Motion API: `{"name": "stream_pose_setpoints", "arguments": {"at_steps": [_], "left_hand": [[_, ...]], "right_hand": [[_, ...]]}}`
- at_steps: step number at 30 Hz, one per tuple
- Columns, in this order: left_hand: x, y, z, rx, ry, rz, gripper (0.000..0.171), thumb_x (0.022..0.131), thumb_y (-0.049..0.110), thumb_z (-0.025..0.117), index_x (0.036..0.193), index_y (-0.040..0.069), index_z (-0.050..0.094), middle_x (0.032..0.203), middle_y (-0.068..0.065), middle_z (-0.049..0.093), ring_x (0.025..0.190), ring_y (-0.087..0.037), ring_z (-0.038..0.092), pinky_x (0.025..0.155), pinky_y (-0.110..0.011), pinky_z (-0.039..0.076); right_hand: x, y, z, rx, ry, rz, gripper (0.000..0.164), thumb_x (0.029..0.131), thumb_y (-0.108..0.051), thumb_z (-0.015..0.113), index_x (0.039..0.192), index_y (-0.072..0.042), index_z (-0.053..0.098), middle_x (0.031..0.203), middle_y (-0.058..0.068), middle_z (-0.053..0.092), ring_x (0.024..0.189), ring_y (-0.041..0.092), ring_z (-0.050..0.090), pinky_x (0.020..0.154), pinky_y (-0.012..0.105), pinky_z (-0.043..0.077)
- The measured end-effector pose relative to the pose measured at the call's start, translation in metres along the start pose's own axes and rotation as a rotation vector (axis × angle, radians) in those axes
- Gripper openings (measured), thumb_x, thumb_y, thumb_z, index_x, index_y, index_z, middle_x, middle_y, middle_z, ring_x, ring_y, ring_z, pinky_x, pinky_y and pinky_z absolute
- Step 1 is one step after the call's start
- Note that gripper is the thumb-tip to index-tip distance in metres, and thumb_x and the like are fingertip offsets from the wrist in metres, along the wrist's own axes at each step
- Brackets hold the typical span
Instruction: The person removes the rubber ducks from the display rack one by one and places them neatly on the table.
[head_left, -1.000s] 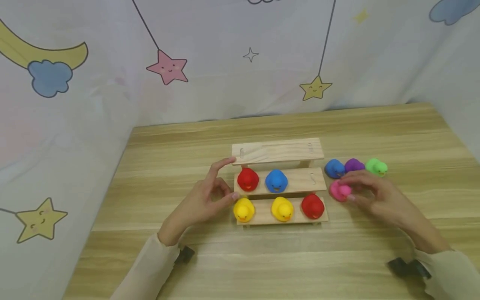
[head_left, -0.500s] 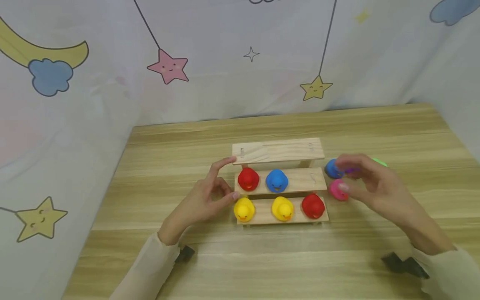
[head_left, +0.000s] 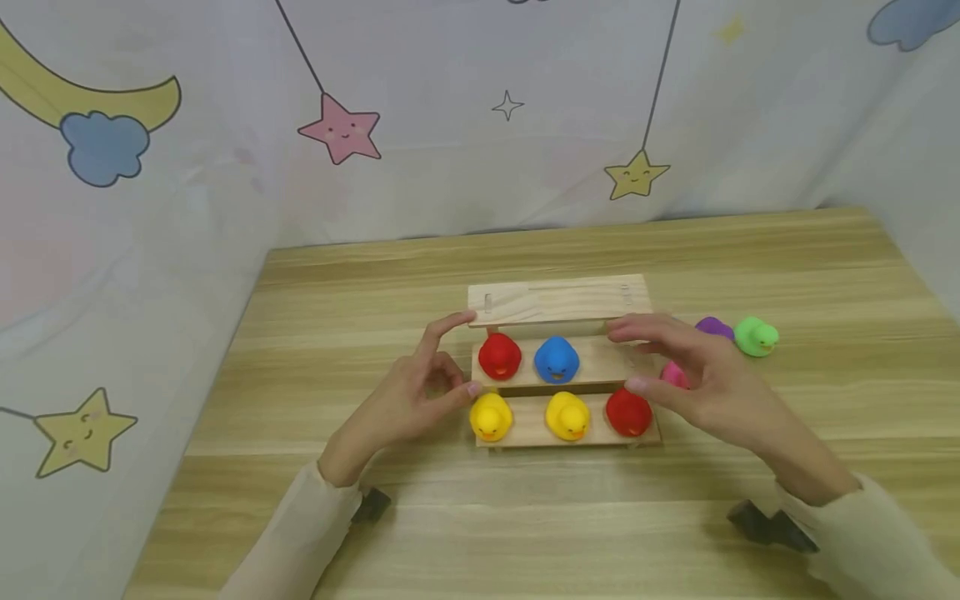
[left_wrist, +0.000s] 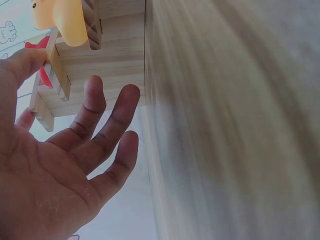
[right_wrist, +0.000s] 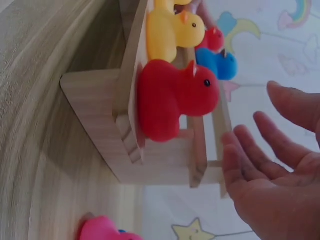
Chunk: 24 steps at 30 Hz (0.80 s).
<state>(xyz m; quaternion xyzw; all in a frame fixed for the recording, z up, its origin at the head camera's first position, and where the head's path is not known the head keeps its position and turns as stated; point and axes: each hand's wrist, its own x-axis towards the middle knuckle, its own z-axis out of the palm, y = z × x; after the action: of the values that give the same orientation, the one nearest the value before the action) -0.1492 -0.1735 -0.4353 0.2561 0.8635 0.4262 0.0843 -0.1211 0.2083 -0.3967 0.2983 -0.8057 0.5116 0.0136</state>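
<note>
A three-step wooden rack [head_left: 562,302] stands on the table. On its front step sit two yellow toy ducks and, at the right end, a red toy duck [head_left: 628,412]. The middle step bears another red duck [head_left: 499,357] and a blue duck [head_left: 557,360]; the top step is bare. My left hand [head_left: 408,400] touches the rack's left side, index fingertip at the top step and thumb at the middle one, other fingers spread free in the left wrist view. My right hand [head_left: 708,375], fingers loosely bent around nothing, hovers by the right end of the middle step.
Right of the rack lie a pink duck [head_left: 675,375], partly behind my right hand, a purple duck [head_left: 714,327] and a green duck [head_left: 756,337]. Another blue duck there is almost wholly hidden by the hand. A patterned cloth [head_left: 450,183] hangs behind the table.
My right hand has let go of the pink duck and moved left to the rack's right end, uncovering the green and purple ducks. The left hand has stayed at the rack.
</note>
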Motion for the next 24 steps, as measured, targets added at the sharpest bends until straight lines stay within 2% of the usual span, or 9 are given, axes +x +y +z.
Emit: {"name": "stream_pose_setpoints", "arguments": {"at_steps": [4, 11, 13, 15, 18, 24], "left_hand": [[0.000, 0.000, 0.000, -0.004, -0.003, 0.000, 0.084, 0.100, 0.021, 0.078, 0.164, 0.037, 0.026, 0.083, 0.005, 0.071, 0.078, -0.011, 0.067, 0.088, -0.041, 0.058], [0.001, -0.001, 0.000, -0.015, -0.003, 0.004, 0.085, 0.099, 0.019, 0.078, 0.164, 0.036, 0.026, 0.082, 0.004, 0.070, 0.077, -0.012, 0.067, 0.085, -0.039, 0.057], [0.001, -0.001, 0.000, -0.016, -0.005, 0.000, 0.084, 0.099, 0.020, 0.078, 0.164, 0.036, 0.026, 0.083, 0.004, 0.071, 0.077, -0.012, 0.067, 0.085, -0.038, 0.057], [0.001, 0.000, 0.000, -0.014, -0.006, -0.004, 0.085, 0.099, 0.020, 0.078, 0.164, 0.037, 0.026, 0.083, 0.004, 0.071, 0.078, -0.012, 0.066, 0.086, -0.038, 0.057], [0.001, 0.000, 0.000, -0.013, -0.008, -0.008, 0.085, 0.099, 0.021, 0.078, 0.164, 0.037, 0.025, 0.084, 0.004, 0.071, 0.078, -0.012, 0.066, 0.087, -0.038, 0.056], [0.001, 0.000, 0.000, -0.006, -0.010, -0.015, 0.086, 0.099, 0.022, 0.078, 0.164, 0.039, 0.024, 0.084, 0.005, 0.071, 0.078, -0.012, 0.066, 0.088, -0.038, 0.056]], "right_hand": [[0.004, -0.003, 0.007, -0.015, -0.030, 0.036, 0.057, 0.092, 0.006, 0.078, 0.144, -0.013, 0.065, 0.149, 0.004, 0.065, 0.139, -0.005, 0.055, 0.115, 0.009, 0.042], [0.015, -0.009, 0.015, -0.091, -0.093, 0.173, 0.056, 0.097, -0.017, 0.080, 0.150, -0.022, 0.063, 0.157, 0.001, 0.062, 0.151, 0.020, 0.052, 0.115, 0.005, 0.036], [0.018, -0.010, 0.016, -0.099, -0.112, 0.208, 0.057, 0.098, -0.021, 0.080, 0.151, -0.023, 0.062, 0.159, -0.001, 0.061, 0.153, 0.023, 0.051, 0.121, 0.016, 0.040], [0.021, -0.011, 0.017, -0.106, -0.131, 0.230, 0.057, 0.098, -0.025, 0.080, 0.152, -0.024, 0.061, 0.160, -0.001, 0.060, 0.155, 0.027, 0.049, 0.127, 0.033, 0.041], [0.024, -0.011, 0.018, -0.119, -0.152, 0.237, 0.058, 0.099, -0.028, 0.080, 0.153, -0.024, 0.060, 0.160, -0.001, 0.059, 0.156, 0.030, 0.048, 0.126, 0.058, 0.039], [0.032, -0.007, 0.025, -0.116, -0.169, 0.178, 0.056, 0.098, -0.026, 0.080, 0.152, -0.022, 0.062, 0.157, -0.002, 0.063, 0.153, 0.030, 0.052, 0.125, 0.060, 0.040]]}}
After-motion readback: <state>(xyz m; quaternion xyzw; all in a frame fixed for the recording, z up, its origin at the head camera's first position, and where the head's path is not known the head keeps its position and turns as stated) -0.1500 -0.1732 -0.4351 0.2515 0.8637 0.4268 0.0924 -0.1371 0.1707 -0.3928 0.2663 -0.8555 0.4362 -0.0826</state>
